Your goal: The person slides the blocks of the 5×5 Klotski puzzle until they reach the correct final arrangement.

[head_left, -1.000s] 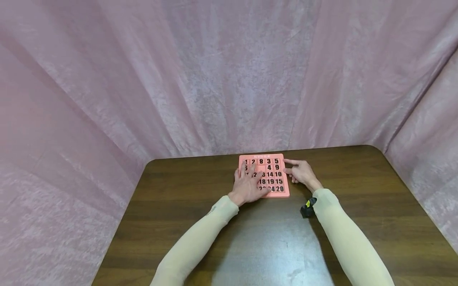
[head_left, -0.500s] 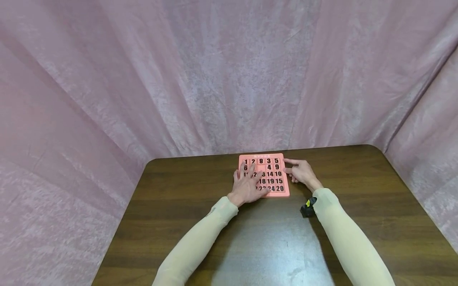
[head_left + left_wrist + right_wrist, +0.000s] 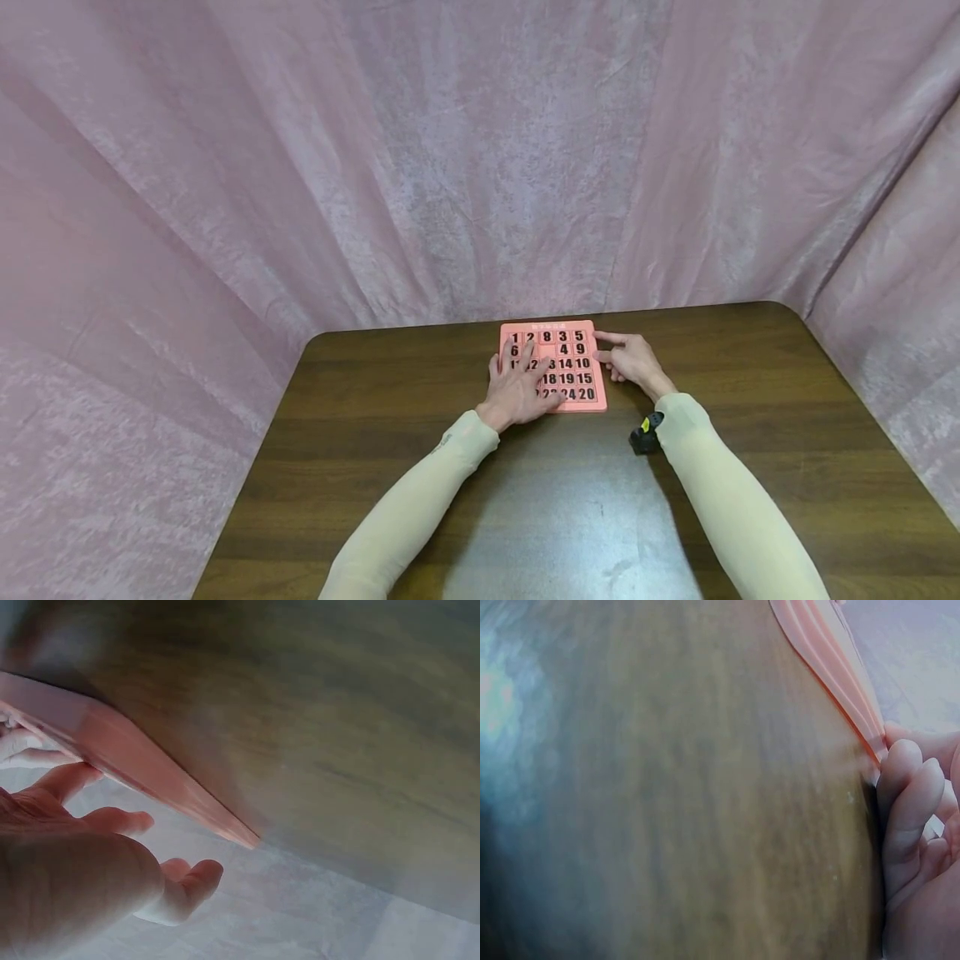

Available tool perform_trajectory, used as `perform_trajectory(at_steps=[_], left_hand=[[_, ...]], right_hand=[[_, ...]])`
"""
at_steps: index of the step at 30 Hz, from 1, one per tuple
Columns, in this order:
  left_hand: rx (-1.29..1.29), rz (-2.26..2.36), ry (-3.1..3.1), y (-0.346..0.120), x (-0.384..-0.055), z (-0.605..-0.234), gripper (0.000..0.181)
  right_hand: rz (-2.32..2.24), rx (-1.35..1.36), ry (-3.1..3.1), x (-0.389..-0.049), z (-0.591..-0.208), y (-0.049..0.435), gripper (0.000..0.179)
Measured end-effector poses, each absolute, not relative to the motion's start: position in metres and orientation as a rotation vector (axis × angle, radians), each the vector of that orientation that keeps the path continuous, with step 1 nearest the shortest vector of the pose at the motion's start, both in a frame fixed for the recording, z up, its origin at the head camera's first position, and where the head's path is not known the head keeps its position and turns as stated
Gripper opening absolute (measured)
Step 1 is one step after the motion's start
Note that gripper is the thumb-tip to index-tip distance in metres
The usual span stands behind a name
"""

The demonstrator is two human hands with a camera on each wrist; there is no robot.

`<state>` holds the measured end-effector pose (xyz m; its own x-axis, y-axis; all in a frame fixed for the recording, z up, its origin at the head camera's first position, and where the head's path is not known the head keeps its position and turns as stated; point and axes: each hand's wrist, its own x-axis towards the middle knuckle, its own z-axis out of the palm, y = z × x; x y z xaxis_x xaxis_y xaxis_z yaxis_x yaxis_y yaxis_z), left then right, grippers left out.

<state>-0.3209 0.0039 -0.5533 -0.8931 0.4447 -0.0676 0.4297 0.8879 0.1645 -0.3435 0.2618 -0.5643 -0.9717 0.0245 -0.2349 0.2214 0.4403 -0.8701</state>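
Observation:
A pink number-slide puzzle [image 3: 567, 372] lies flat near the table's back edge in the head view, its top row reading 1, 2, 8, 3, 5. A tile-sized gap [image 3: 548, 351] shows in the second row. Over the puzzle's left part my left hand [image 3: 517, 392] is spread, fingers apart, covering several tiles. At the right edge my right hand [image 3: 632, 362] touches the side with index finger and thumb extended, its other fingers bent under. The left wrist view shows the puzzle's pink rim [image 3: 161, 769] beside the fingers; the right wrist view shows fingertips right at its edge [image 3: 836, 667].
The brown wooden table [image 3: 360, 433] has rounded back corners. Pink curtains [image 3: 480, 167] hang behind it and along both sides. A black wrist camera [image 3: 646, 434] with a yellow mark sits at the right cuff.

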Motion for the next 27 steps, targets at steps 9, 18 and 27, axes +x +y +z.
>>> perform_trajectory(at_steps=[9, 18, 27], left_hand=[[0.652, 0.333, 2.957, 0.011, -0.343, -0.557, 0.080], [0.473, 0.279, 2.901, 0.013, -0.371, -0.560, 0.083], [0.520, 0.276, 2.916, 0.022, -0.378, -0.556, 0.081]], right_hand=[[-1.560, 0.210, 2.492, -0.346, -0.572, 0.261, 0.053], [-1.562, 0.210, 2.481, -0.344, -0.573, 0.254, 0.053], [-1.555, 0.232, 2.505, -0.347, -0.569, 0.264, 0.052]])
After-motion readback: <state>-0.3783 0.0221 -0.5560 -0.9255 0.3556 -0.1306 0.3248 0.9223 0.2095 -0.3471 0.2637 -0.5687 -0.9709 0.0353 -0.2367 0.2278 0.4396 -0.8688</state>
